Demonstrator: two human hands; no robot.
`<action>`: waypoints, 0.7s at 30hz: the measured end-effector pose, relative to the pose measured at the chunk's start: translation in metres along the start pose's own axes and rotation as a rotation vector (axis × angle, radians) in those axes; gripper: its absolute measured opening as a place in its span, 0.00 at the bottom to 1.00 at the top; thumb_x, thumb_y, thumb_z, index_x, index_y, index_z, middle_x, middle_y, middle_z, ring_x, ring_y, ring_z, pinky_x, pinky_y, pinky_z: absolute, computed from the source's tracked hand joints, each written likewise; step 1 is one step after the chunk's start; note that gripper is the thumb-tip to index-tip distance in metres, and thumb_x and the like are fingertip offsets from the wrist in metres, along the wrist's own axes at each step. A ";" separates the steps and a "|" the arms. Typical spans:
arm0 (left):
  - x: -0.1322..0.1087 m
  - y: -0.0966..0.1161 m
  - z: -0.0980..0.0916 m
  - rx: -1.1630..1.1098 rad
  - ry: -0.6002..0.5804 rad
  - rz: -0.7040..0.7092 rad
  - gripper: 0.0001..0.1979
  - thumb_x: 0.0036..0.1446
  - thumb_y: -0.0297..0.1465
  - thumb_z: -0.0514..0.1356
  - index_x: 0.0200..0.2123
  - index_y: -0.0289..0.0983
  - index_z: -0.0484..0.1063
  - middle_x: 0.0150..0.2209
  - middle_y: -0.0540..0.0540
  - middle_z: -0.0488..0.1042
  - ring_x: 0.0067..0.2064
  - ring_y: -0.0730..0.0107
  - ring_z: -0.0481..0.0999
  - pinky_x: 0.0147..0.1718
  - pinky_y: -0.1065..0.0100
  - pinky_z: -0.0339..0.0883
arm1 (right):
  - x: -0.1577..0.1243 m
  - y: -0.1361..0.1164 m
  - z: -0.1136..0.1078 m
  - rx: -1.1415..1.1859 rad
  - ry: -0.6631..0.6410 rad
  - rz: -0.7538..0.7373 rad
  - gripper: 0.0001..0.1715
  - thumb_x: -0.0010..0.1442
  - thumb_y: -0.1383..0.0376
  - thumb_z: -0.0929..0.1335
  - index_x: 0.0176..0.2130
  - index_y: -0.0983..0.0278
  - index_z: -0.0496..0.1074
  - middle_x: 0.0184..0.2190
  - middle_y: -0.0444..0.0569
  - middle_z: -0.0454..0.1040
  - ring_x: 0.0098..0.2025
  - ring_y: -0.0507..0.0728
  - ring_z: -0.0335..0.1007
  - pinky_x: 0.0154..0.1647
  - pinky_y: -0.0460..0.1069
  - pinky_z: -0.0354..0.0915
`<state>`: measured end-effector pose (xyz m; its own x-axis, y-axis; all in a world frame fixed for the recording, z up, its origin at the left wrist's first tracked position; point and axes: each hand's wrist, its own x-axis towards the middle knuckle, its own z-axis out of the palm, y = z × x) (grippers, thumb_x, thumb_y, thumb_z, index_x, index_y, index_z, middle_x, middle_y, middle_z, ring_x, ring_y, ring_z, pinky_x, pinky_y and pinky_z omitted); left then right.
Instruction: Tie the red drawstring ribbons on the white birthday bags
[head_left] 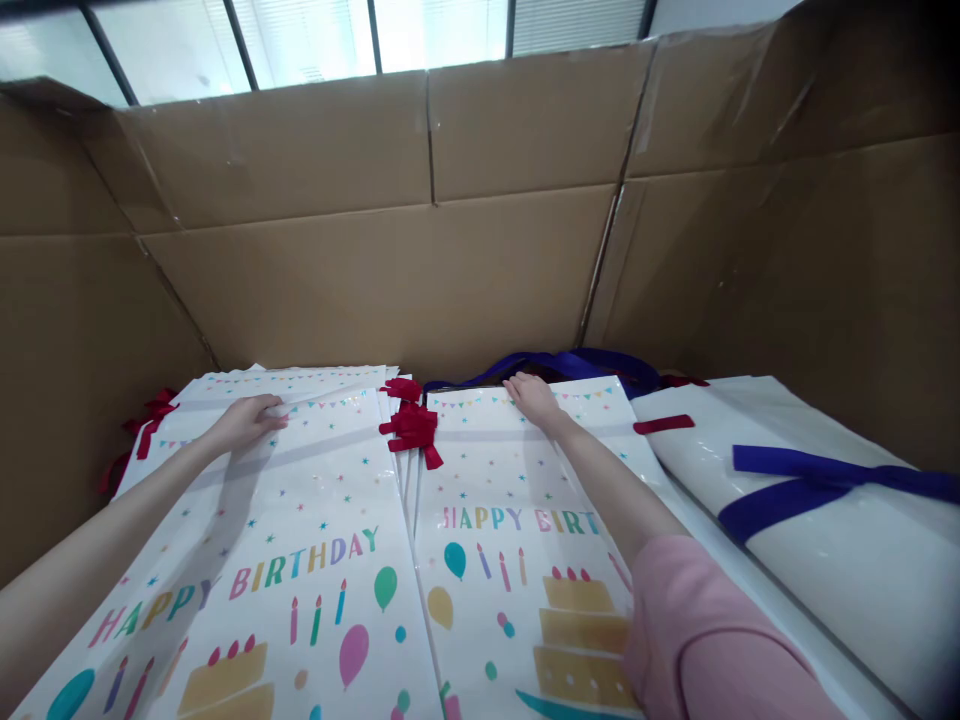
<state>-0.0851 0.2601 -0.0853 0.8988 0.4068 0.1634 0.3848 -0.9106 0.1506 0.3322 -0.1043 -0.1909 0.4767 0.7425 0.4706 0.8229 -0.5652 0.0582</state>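
1. Open air lies above the glossy white left stack printed with birthday lettering (300, 470) and the similarly printed white right stack (480, 470); a hand could pass over either.
2. The tall brown corrugated-cardboard far wall (375, 270) bars passage beyond the stacks, except over its top edge.
3. Bunched red fabric strips (411, 425) obstruct the upper seam between stacks.
4. A dark-blue fabric band (592, 360) loops behind the bare right hand (534, 398), before the wall.
5. Right of the forearm, a bulging plain white glossy sheet (847, 580) limits low sideways passage.
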 end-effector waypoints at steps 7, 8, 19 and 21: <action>-0.002 0.001 0.001 -0.034 0.000 0.011 0.17 0.52 0.48 0.52 0.32 0.39 0.67 0.35 0.45 0.74 0.37 0.57 0.72 0.37 0.66 0.61 | 0.041 0.003 0.043 -0.027 0.001 -0.017 0.25 0.68 0.61 0.52 0.37 0.68 0.72 0.38 0.55 0.72 0.41 0.58 0.63 0.42 0.50 0.50; -0.002 0.001 0.001 -0.042 0.002 0.007 0.18 0.52 0.48 0.52 0.31 0.39 0.67 0.34 0.45 0.74 0.37 0.57 0.72 0.38 0.65 0.62 | 0.044 0.003 0.049 -0.030 0.004 -0.015 0.25 0.68 0.61 0.52 0.38 0.68 0.72 0.39 0.55 0.71 0.42 0.58 0.62 0.42 0.51 0.50; -0.004 -0.002 0.004 -0.046 -0.008 0.001 0.17 0.54 0.47 0.53 0.33 0.39 0.67 0.36 0.46 0.74 0.38 0.59 0.72 0.38 0.66 0.61 | 0.030 -0.004 0.051 -0.077 0.135 -0.012 0.17 0.65 0.61 0.56 0.40 0.66 0.69 0.39 0.57 0.68 0.43 0.63 0.57 0.43 0.55 0.48; -0.004 -0.002 0.004 -0.032 0.006 0.011 0.17 0.55 0.47 0.53 0.33 0.39 0.67 0.36 0.45 0.74 0.38 0.58 0.72 0.38 0.66 0.61 | 0.018 -0.014 0.044 -0.032 0.131 -0.006 0.17 0.64 0.63 0.56 0.40 0.65 0.69 0.40 0.56 0.68 0.44 0.62 0.57 0.44 0.54 0.49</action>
<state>-0.0883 0.2598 -0.0904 0.9015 0.3975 0.1714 0.3681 -0.9123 0.1797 0.3431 -0.0672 -0.2218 0.4257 0.6934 0.5813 0.8143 -0.5737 0.0880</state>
